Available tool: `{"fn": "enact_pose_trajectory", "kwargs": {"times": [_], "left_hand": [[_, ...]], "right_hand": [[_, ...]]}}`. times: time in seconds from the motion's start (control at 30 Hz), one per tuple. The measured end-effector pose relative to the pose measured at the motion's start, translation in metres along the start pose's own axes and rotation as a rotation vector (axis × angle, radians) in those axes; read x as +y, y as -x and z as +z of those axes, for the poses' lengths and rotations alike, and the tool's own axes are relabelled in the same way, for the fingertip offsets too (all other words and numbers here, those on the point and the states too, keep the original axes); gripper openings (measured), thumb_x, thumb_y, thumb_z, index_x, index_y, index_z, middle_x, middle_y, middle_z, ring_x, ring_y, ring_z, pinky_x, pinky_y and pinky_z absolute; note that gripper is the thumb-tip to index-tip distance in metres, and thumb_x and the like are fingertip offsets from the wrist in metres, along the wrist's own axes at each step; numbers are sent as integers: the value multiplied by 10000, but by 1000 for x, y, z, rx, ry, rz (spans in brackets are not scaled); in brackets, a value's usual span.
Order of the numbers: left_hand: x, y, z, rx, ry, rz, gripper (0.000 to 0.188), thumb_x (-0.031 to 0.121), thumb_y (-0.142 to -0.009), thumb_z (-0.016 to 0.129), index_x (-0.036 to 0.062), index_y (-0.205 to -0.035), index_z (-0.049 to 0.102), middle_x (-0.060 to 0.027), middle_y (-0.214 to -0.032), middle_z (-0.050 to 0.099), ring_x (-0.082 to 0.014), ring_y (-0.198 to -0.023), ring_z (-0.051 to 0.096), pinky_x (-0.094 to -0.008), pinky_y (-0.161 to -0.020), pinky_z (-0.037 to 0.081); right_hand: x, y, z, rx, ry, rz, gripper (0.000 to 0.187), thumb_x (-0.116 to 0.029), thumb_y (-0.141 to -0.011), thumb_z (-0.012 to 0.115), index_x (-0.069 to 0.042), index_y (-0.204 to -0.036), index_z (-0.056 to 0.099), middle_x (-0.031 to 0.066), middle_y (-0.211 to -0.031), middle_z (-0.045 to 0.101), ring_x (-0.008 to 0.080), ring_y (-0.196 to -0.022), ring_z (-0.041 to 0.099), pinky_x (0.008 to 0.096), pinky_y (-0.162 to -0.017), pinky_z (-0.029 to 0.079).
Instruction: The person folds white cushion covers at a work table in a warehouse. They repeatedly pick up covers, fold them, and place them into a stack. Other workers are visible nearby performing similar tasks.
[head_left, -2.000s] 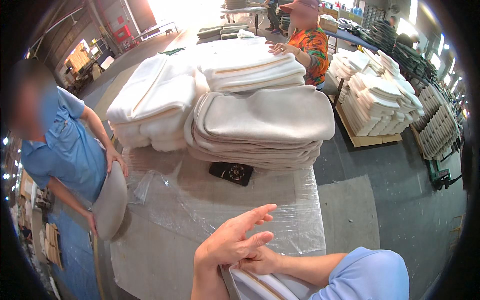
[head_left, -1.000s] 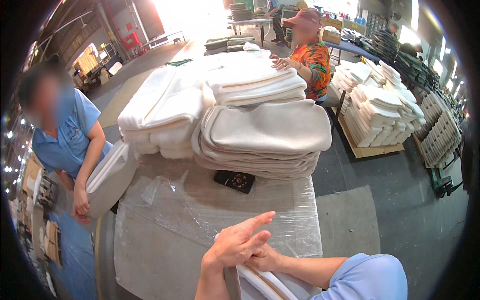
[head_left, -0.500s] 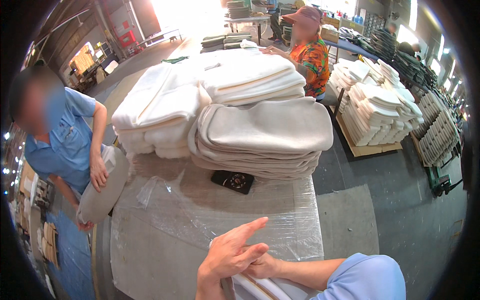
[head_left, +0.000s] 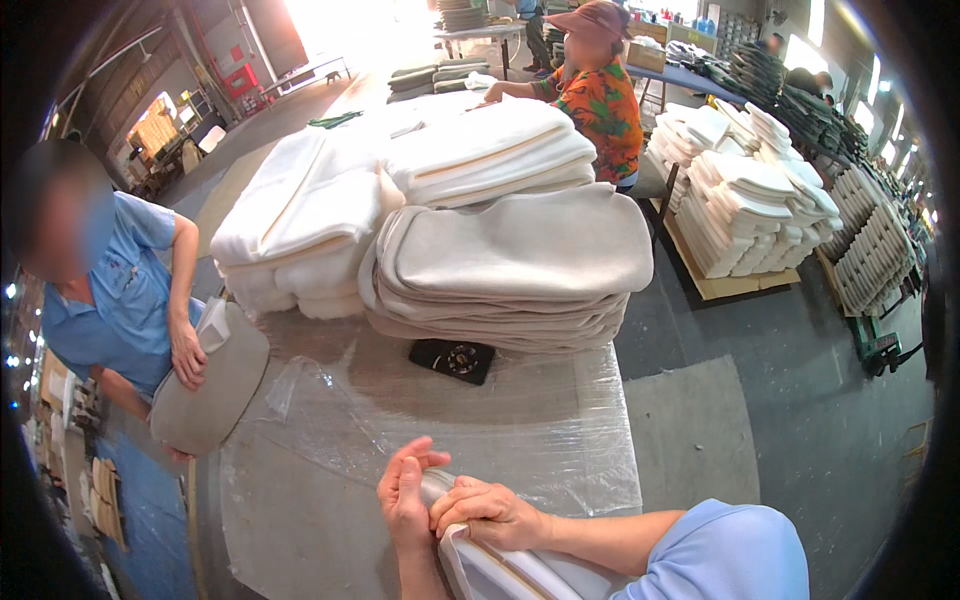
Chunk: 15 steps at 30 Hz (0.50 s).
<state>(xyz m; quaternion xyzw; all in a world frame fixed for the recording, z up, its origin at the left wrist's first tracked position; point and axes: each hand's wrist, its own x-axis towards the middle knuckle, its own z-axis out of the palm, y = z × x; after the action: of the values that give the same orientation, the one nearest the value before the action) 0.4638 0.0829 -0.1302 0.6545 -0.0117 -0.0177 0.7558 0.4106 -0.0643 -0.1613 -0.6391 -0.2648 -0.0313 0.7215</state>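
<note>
At the table's near edge I hold a padded cushion cover (head_left: 535,577), grey outside and white inside, with a tan strip along its open edge. My right hand (head_left: 490,513) is closed on its grey far end, fingers bent over the fabric. Beside that end stands my left hand (head_left: 405,497), thumb up and fingers apart, slightly curled; its palm side is partly hidden. The cover's lower part runs out of view at the bottom. Ahead lies a stack of grey cushion covers (head_left: 510,245), with a flat black object (head_left: 452,361) in front of it.
Clear plastic sheeting (head_left: 540,430) covers the table. White padded stacks (head_left: 300,200) stand behind and left of the grey stack. A person in blue (head_left: 120,270) holds a grey cushion at left; another in orange (head_left: 600,110) stands at the far side. Pale stacks (head_left: 745,210) sit at right.
My left hand has moved left and its fingers have curled, uncovering my right hand on the grey end. The person in blue has turned the grey cushion more into view.
</note>
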Motion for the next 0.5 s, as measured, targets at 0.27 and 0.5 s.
{"fn": "enact_pose_trajectory", "kwargs": {"times": [0.27, 0.5], "left_hand": [[-23, 7, -16, -79, 71, -25, 393, 341, -1105, 556, 4, -1111, 757, -116, -950, 735, -190, -960, 668, -350, -933, 501], [-23, 14, -14, -70, 54, 41, 430, 417, -1078, 613, 13, -978, 723, -104, -976, 726, -227, -1022, 638, -400, -980, 473]], "right_hand": [[1, -2, 3, 21, -44, -7, 116, -133, -987, 683, -73, -1038, 768, 17, -1129, 746, 201, -988, 591, 374, -953, 429], [-2, -3, 2, 13, -23, -7, 113, -143, -982, 697, -67, -1023, 770, 21, -1114, 753, 213, -976, 588, 382, -949, 440]]}}
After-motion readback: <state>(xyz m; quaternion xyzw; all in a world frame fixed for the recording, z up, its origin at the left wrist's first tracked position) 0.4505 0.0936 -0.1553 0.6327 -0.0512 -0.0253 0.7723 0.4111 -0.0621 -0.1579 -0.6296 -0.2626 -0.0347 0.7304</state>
